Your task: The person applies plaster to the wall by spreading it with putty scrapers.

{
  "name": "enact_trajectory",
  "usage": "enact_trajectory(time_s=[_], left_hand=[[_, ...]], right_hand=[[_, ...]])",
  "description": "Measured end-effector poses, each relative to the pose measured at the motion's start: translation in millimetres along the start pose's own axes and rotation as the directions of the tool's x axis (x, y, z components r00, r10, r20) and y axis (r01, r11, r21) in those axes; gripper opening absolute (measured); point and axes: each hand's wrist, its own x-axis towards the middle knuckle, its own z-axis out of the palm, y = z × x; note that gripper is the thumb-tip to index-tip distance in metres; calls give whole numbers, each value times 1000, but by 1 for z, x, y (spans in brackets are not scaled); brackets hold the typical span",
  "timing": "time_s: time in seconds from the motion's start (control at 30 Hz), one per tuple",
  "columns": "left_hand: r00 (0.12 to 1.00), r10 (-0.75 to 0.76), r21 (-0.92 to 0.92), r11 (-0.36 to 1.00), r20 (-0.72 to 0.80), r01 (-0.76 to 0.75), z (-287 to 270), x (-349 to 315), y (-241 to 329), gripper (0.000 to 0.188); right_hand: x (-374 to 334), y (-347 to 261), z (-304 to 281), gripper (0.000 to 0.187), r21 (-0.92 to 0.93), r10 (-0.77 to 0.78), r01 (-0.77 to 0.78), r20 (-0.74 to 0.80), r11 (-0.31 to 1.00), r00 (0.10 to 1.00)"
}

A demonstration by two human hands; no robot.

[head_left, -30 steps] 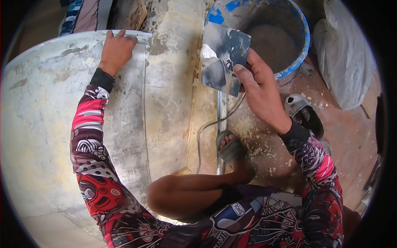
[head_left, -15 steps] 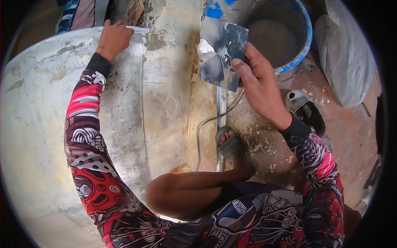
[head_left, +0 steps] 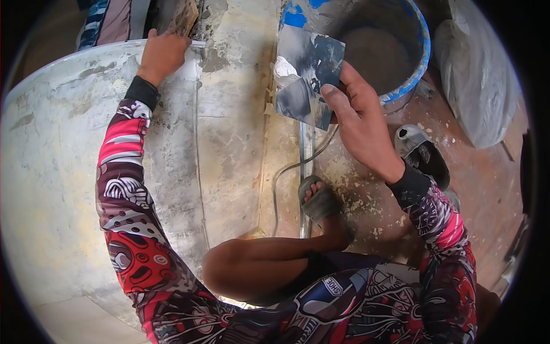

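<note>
My right hand [head_left: 366, 114] pinches a thin, dark, square putty plate [head_left: 312, 77] between thumb and fingers. Grey-white smears cover its face, and a lump of white putty [head_left: 285, 70] clings near its left edge. At the upper left, my left hand [head_left: 164, 56] is at the white top edge [head_left: 103, 50] of a patchy grey-white wall surface [head_left: 132, 172]. Its fingers are curled over that edge with the tips hidden, so whether anything small is in them does not show.
Behind the plate stands a blue-rimmed bucket [head_left: 427, 51], coated grey inside. A cloudy plastic bag [head_left: 475, 86] and a grey, hollow container [head_left: 423, 152] lie on the stained floor [head_left: 378, 195]. A cable [head_left: 286, 167] runs past my sandalled foot [head_left: 318, 198]. A wooden piece [head_left: 186, 17] stands beyond the edge.
My left hand has slid a little to the right along the white edge, its forearm shifting with it. The right hand and the putty plate have stayed almost still.
</note>
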Motion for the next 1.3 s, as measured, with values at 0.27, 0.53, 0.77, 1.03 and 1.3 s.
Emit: enact_trajectory(time_s=[0.27, 0.53, 0.77, 1.03, 1.3], left_hand=[[999, 34, 57, 998, 9, -35, 34, -21, 22, 16], [994, 107, 27, 994, -22, -107, 23, -55, 39, 31], [988, 49, 190, 979, 144, -76, 24, -97, 65, 47], [984, 51, 165, 983, 173, -80, 19, -139, 76, 49], [978, -18, -245, 967, 205, 69, -64, -117, 74, 32]], right_hand=[[4, 1, 5, 10, -51, -44, 45, 21, 998, 999], [0, -2, 2, 13, -12, -15, 15, 18, 1000, 1000], [6, 4, 3, 17, 8, -69, 69, -10, 998, 998], [1, -7, 2, 14, -127, 136, -129, 42, 983, 990], [-3, -7, -1, 24, -107, 70, -63, 59, 992, 996]])
